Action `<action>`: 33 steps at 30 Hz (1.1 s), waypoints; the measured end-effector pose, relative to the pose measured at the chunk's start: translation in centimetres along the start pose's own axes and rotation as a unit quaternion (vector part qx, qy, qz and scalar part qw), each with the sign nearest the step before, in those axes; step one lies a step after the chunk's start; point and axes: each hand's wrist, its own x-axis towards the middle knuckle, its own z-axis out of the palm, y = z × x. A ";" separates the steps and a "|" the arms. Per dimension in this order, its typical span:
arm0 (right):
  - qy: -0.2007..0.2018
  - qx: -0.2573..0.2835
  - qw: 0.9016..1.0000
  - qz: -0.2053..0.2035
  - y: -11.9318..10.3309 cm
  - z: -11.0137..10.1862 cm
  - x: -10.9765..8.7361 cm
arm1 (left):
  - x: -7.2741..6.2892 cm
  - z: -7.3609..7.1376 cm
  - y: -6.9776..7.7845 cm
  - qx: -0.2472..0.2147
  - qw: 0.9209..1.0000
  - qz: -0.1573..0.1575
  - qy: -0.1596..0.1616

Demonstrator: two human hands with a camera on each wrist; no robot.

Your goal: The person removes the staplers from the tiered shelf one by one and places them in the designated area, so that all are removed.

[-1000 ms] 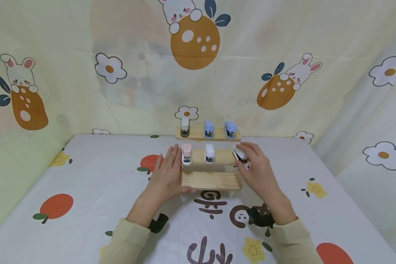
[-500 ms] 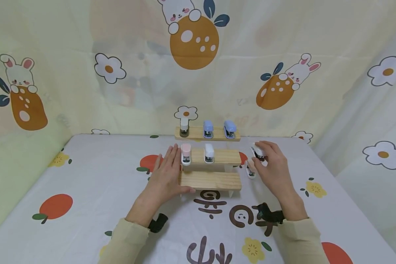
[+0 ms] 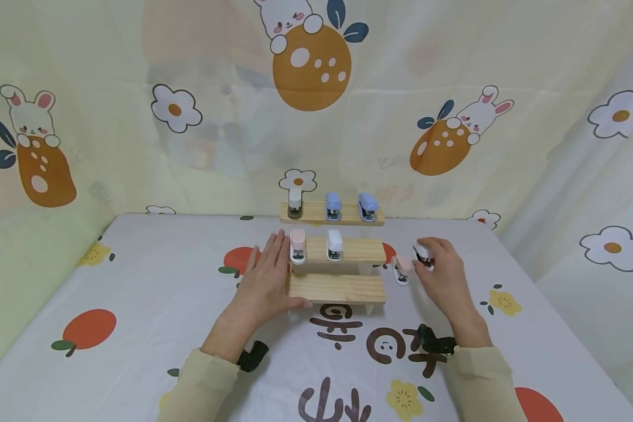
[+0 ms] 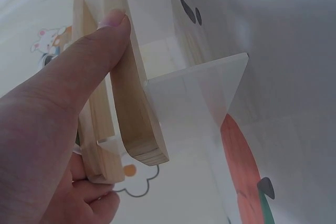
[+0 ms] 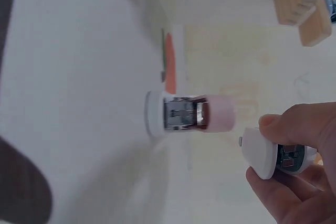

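Observation:
My right hand (image 3: 445, 281) pinches a small white stapler (image 5: 259, 153) between thumb and fingers, off the right side of a tiered wooden display stand (image 3: 343, 289). Beside it, a pink-and-white mini stapler (image 3: 402, 271) stands on the table. My left hand (image 3: 264, 272) rests against the stand's left end, fingers straight along the side. Its thumb (image 4: 100, 45) presses the lowest plank's front edge. On the middle tier sit a pink stapler (image 3: 298, 246) at the left and a white stapler (image 3: 334, 245) in the centre. The lowest tier is bare.
The top tier holds a white-and-grey stapler (image 3: 295, 205) and two blue staplers, one in the centre (image 3: 333, 206), the other blue stapler (image 3: 368, 206) at the right. Clear side panels (image 4: 199, 87) support the planks. A printed curtain (image 3: 216, 158) hangs behind the table.
My right hand has carried the white stapler from the middle tier's right end out to the right, then lowered it beside the pink stapler on the table. My left hand has stayed put.

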 end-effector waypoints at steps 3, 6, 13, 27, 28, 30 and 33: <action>-0.018 -0.004 1.000 0.019 0.6 0.3 0.0 | 0.0 0.0 0.0 0.000 1.000 0.001 0.000; -0.026 -0.008 0.999 0.029 1.2 0.6 -0.1 | 0.0 0.0 0.0 -0.002 1.000 0.001 0.000; -0.025 -0.015 0.999 0.038 2.5 0.9 -0.1 | 0.0 -0.1 0.1 -0.003 1.000 -0.001 -0.002; -0.088 -0.014 0.992 0.091 3.5 1.6 0.1 | 0.1 -0.1 0.1 0.001 1.000 -0.004 -0.004; -0.093 -0.015 0.991 0.094 3.5 1.6 0.1 | 0.1 -0.1 0.1 0.001 1.000 -0.004 -0.004; -0.101 -0.017 0.990 0.098 3.4 1.6 0.2 | 0.1 -0.1 0.1 0.000 1.000 -0.004 -0.004; -0.111 -0.021 0.989 0.100 3.3 1.6 0.3 | 0.1 -0.1 0.0 0.000 1.000 -0.004 -0.005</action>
